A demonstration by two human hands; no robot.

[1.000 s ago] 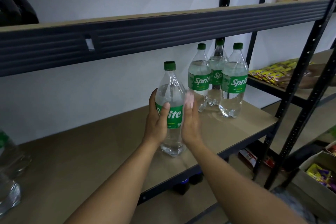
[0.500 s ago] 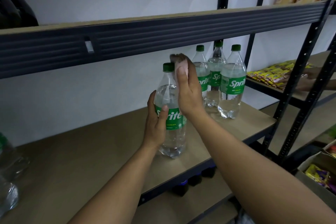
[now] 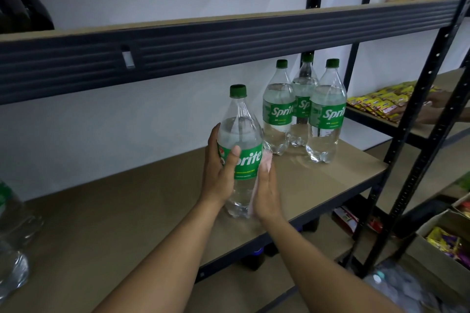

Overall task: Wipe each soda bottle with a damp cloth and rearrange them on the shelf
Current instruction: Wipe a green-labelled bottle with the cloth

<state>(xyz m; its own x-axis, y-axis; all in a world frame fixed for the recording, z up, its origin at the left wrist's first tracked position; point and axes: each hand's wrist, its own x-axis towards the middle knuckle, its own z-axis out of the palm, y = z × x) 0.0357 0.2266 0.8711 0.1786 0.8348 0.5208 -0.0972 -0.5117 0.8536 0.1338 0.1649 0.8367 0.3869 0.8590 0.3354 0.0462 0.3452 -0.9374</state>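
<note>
The right hand [image 3: 267,193] has come down. Half a second ago it was high, at the neck of the Sprite bottle [image 3: 240,129], beside the green cap [image 3: 238,91]; now it lies low on the bottle's right flank, below the green label [image 3: 248,165]. The pink cloth [image 3: 265,162] went down with it, so one stroke from top to bottom is made along that side. The bottle itself has hardly moved. It stands upright near the front edge of the shelf board [image 3: 127,211], about the middle of the view.

For the task this means, I judge, that the wiping of this bottle is under way but not finished. The side under the left palm is not reached by the cloth, and the bottle must be turned or the hands exchanged.

The fingers. The left hand [image 3: 218,175] grips the bottle from 9 o'clock: fingers curled round the back, thumb lying across the front of the label. The right hand's fingers are nearly straight and close together, flat against the bottle at 3 o'clock, pressing the cloth between palm and plastic. Whether its thumb also pinches the cloth I cannot tell, as it is hidden.

The three other Sprite bottles [image 3: 326,119] stand as a tight group at about 2 o'clock from the held one — near it, the closest just beside the cloth, farther back on the same board. I judge they are the row this bottle will join.
</note>
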